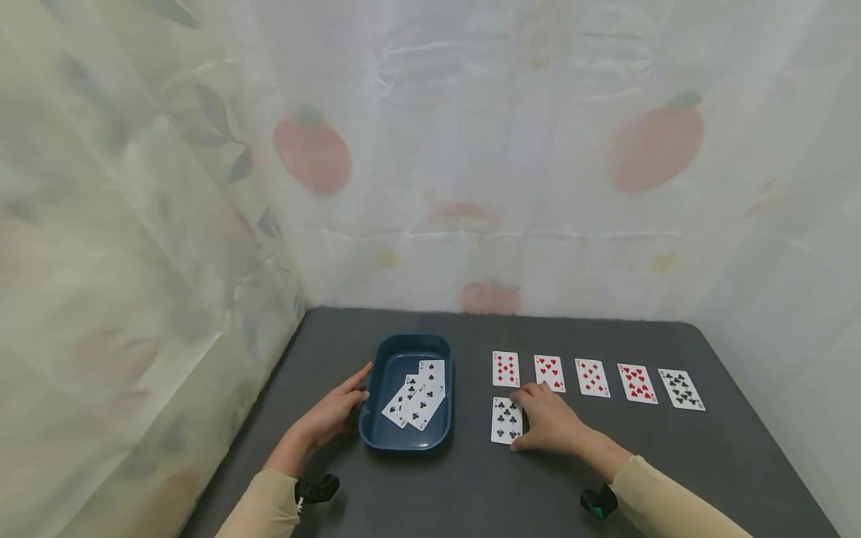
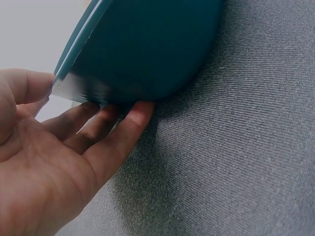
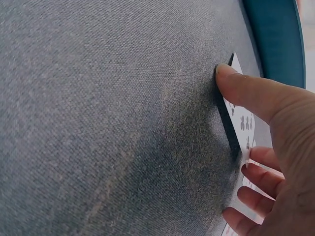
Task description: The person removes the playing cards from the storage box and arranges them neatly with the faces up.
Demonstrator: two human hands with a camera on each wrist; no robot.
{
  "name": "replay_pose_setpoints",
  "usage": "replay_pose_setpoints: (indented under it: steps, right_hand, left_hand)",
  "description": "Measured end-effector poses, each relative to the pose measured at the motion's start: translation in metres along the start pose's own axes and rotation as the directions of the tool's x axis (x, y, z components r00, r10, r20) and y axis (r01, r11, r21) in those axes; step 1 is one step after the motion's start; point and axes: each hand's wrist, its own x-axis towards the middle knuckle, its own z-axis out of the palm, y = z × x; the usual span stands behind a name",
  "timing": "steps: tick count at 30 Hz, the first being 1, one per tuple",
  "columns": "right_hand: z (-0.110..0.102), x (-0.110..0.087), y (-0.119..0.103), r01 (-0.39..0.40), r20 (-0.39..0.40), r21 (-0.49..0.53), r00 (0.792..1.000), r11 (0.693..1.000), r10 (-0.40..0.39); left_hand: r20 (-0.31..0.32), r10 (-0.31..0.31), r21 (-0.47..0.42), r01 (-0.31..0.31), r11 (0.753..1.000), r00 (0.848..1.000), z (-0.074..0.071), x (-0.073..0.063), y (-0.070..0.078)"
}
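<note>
My right hand (image 1: 548,422) holds a clubs playing card (image 1: 504,421) by its edges, thumb at the near edge and fingertips at the far one. In the right wrist view the card (image 3: 242,118) stands tilted, with a dark shadow along its edge. My left hand (image 1: 331,412) rests against the left side of a dark blue tray (image 1: 406,442). The left wrist view shows its thumb at the rim and other fingertips on the lower outer wall (image 2: 147,59). Inside the tray several black-suit cards (image 1: 425,407) overlap face up.
Beyond the right hand runs a row of face-up cards: a diamonds card (image 1: 506,369), a hearts card (image 1: 548,372), another red card (image 1: 593,377), a further hearts card (image 1: 637,383) and a clubs card (image 1: 681,389). A patterned curtain (image 1: 417,149) surrounds the grey table (image 1: 430,501).
</note>
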Motion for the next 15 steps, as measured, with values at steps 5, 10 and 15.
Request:
replay_pose_setpoints:
  steps: [5,10,15]
  right_hand:
    - [-0.0022,0.0001,-0.0008,-0.008,0.012,0.028,1.000,1.000,0.008]
    - [-0.0033,0.0003,-0.0024,-0.011,0.019,0.031,1.000,0.999,0.010]
    - [-0.0031,0.0005,-0.0024,-0.013,0.027,0.030,1.000,0.999,0.012]
  left_hand:
    - [-0.006,-0.001,-0.001,0.001,1.000,1.000,0.0006,-0.0003,0.0011]
    - [-0.019,0.000,0.004,0.000,1.000,1.000,0.0017,-0.0007,0.0008]
    - [-0.025,-0.002,-0.001,0.002,1.000,1.000,0.0021,-0.0007,0.0003]
